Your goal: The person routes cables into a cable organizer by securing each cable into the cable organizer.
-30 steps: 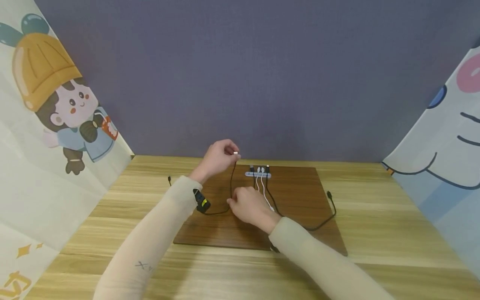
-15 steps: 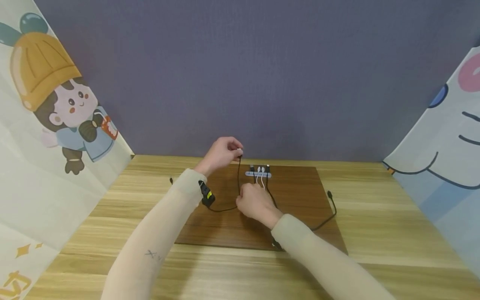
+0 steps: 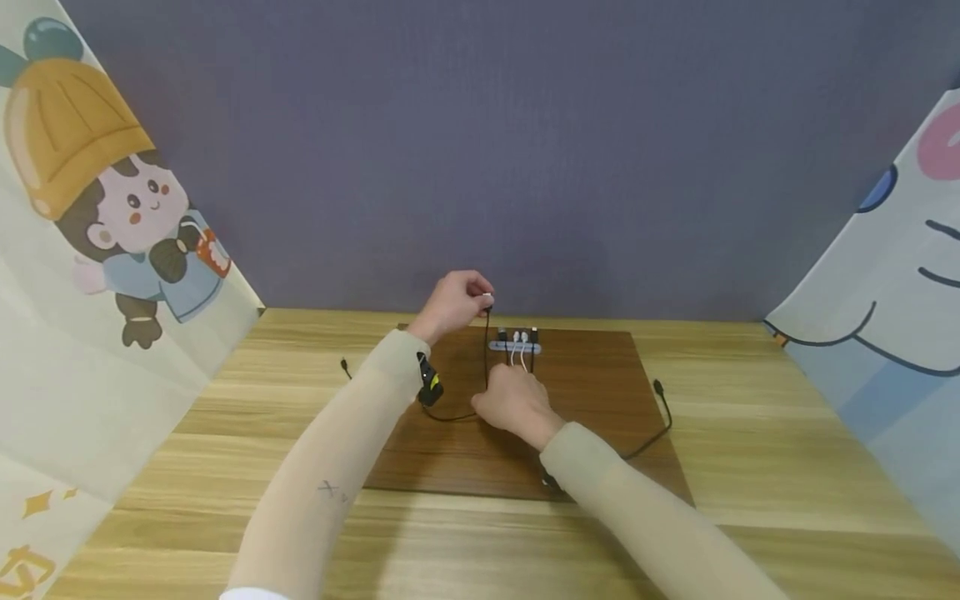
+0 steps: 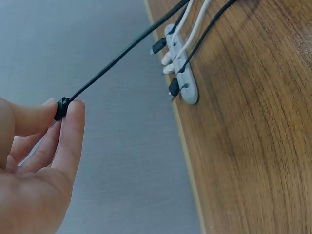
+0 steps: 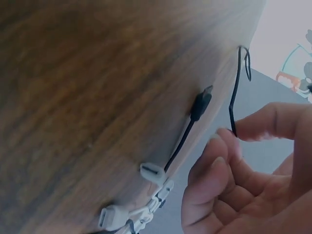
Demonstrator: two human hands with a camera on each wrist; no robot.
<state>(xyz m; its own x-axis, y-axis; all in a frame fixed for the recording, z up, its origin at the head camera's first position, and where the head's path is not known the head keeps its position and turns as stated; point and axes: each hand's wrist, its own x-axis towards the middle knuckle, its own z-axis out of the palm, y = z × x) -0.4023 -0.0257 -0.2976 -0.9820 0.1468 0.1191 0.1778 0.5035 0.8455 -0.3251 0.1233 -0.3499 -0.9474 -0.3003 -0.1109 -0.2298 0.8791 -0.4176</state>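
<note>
My left hand (image 3: 454, 302) pinches the plug (image 4: 62, 108) of a black cable (image 4: 122, 53) between thumb and fingers, raised by the back edge of the brown board. Lower on the same cable, my right hand (image 3: 517, 404) grips it between thumb and forefinger; the pinched stretch (image 5: 233, 97) shows in the right wrist view. Just right of the left hand in the head view lies a pale grey cable clip strip (image 4: 190, 95). Two white and two black cables sit in its slots, their plugs past the back side. One end slot holds nothing.
The dark brown board (image 3: 592, 400) lies on a light wood table (image 3: 750, 467) before a grey-blue partition (image 3: 570, 167). A black cable end (image 3: 659, 388) rests off its right side, another (image 3: 345, 365) off its left. White connectors (image 5: 114, 217) hang near the right hand.
My left hand has moved right with the plug, closer to the clip strip. The right hand has shifted slightly right and away from me, keeping hold of the cable.
</note>
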